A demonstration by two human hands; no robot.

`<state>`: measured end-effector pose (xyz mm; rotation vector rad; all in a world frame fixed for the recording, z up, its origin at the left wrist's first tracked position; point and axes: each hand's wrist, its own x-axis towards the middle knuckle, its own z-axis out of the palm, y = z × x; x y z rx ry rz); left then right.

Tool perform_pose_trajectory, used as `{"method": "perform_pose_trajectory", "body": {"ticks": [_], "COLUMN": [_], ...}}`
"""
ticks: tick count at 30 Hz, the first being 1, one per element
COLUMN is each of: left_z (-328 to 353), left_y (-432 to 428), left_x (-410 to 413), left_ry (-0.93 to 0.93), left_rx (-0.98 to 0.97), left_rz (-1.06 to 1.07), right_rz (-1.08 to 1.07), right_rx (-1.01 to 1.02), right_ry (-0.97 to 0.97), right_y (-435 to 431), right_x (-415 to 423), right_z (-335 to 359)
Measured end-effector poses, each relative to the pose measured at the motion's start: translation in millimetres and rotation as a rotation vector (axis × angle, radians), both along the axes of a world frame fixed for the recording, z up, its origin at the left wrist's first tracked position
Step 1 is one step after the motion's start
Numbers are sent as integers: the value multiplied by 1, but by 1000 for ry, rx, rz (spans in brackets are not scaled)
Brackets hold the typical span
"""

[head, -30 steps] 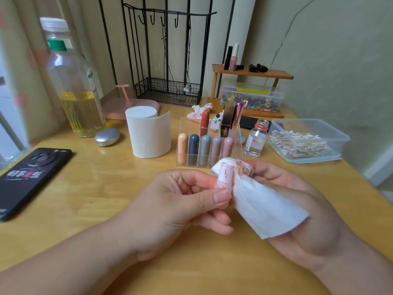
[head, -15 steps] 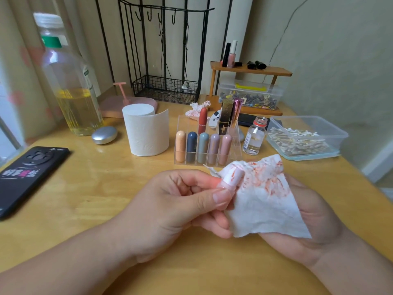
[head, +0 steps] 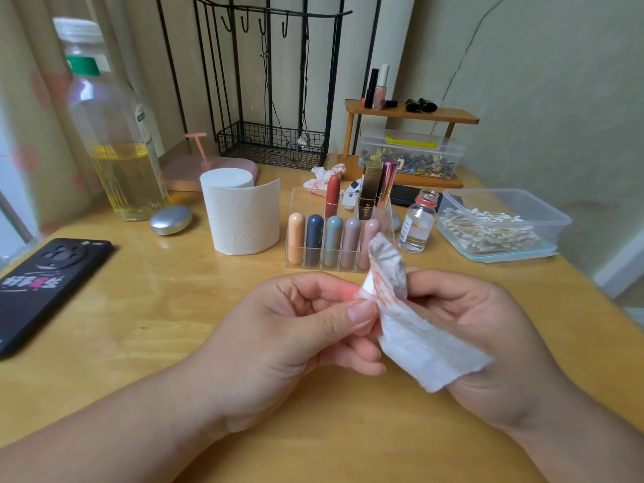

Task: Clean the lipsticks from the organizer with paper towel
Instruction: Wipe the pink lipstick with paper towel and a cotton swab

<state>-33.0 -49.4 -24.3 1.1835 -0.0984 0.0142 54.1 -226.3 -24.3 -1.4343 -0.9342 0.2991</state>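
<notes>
Over the counter (head: 156, 325), the left hand (head: 278, 339) pinches a lipstick (head: 365, 291) steady so the right hand (head: 488, 329), gripping paper towel (head: 421, 346), can wipe it.

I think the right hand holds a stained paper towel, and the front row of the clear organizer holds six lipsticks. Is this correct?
Not quite. The head view shows five lipsticks in the front row of the clear organizer, not six. The rest stands: the right hand holds the stained paper towel.
</notes>
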Motion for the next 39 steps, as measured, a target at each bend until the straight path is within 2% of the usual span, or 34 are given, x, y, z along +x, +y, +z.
{"method": "perform_pose_trajectory", "body": {"ticks": [7,9,12,17,22,25,30,39], "left_z": [0,0,-1,-4,-4,-4,-3,-5], "left_y": [3,3,2,4,1,2,5,4], "left_x": [1,1,1,2,-1,-1,-1,-1], "left_ry": [20,11,-8,-45,-87,-103,-111,-56], "left_rx": [-32,-33,-31,21,36,22,94,148], "left_rz": [48,55,71,83,-16,-49,-2,32], "right_rz": [-203,-226,-181,73,287,328,267,138], "right_rx": [53,118,197,324,325,267,132,47], "right_ry": [-215,-146,86,416,502,532,417,246], "right_y": [6,9,10,9,11,8,1,5], "right_x": [-8,-11,-13,-12,-9,-6,-3,-12], "right_z": [-1,-2,-7,-1,-3,-3,1,2]}}
